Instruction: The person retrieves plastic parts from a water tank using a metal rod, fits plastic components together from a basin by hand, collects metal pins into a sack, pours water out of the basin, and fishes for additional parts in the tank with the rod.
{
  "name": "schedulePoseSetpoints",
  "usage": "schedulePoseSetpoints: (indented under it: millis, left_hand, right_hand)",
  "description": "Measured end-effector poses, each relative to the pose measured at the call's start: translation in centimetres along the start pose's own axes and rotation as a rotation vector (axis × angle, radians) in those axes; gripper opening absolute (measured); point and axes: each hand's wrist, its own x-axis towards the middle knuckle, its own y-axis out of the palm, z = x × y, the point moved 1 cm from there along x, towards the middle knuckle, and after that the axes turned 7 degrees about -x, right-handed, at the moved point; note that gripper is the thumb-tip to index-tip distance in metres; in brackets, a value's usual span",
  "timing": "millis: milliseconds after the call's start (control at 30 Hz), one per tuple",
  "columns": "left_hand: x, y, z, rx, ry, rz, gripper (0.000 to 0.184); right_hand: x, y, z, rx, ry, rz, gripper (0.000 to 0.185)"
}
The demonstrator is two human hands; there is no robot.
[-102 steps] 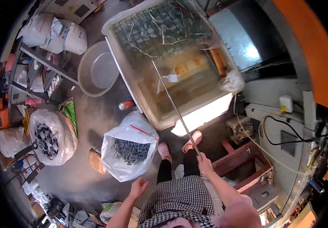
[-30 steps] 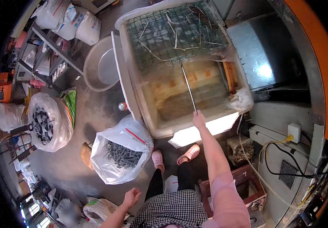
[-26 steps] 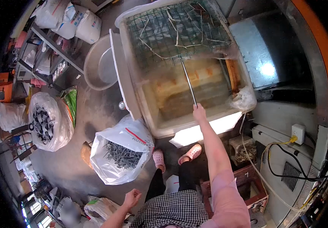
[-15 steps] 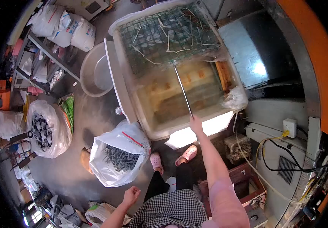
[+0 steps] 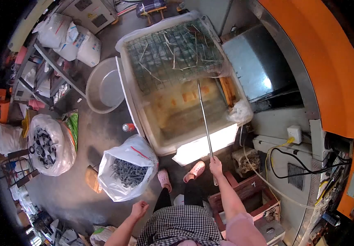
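My right hand (image 5: 216, 166) is wrapped round the lower part of a long thin metal rod (image 5: 205, 119). The rod slants up over the near rim of a large pale tub (image 5: 144, 137), and its far end is over the murky water by the edge of a green wire mesh (image 5: 172, 55). Thin pale strips (image 5: 172, 47) lie across the mesh. Near my waist, my left hand (image 5: 140, 209) is curled closed, with nothing visible in it. Left of my feet stands a white sack (image 5: 134, 143) holding many dark grey pieces (image 5: 127, 172).
A round basin (image 5: 92, 92) stands left of the tub, with a red can (image 5: 128, 127) on the floor nearby. Farther left is a clear bag of dark rings (image 5: 43, 145). To the right are an orange machine (image 5: 324, 61), cables (image 5: 283, 176) and a reddish box frame (image 5: 242, 192).
My right hand has drawn back towards my body, pulling the rod with it. The rod's far end has come nearer. My left hand stays closed, and the view has shifted slightly.
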Motion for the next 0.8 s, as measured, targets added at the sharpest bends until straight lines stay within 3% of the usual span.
schedulePoseSetpoints:
  millis: [333, 433, 533, 600, 633, 800]
  left_hand:
    - [-2.9, -1.7, 0.3, 0.053, 0.127, -0.055, 0.024]
    - [-3.9, -2.6, 0.6, -0.003, 0.106, -0.069, 0.025]
    - [-3.2, -3.4, 2.5, 0.024, 0.161, -0.102, 0.026]
    - [-3.3, -4.3, 3.2, -0.039, 0.121, -0.097, 0.028]
    - [-4.2, -5.1, 2.9, -0.04, 0.137, -0.1, 0.028]
    - [-3.7, -8.0, 5.6, -0.101, 0.108, -0.165, 0.029]
  right_hand:
    - [-7.1, -3.4, 3.3, -0.139, 0.043, 0.134, 0.033]
    - [-8.3, -3.0, 0.2, -0.203, -0.137, -0.005, 0.025]
    - [-11.2, -4.6, 2.8, -0.206, -0.061, 0.132, 0.019]
    - [-14.4, -6.2, 7.2, 0.193, 0.225, 0.401, 0.011]
    - [-15.6, -6.5, 8.7, 0.324, 0.218, 0.468, 0.008]
    - [-19.0, -4.2, 13.3, 0.542, 0.292, 0.439, 0.017]
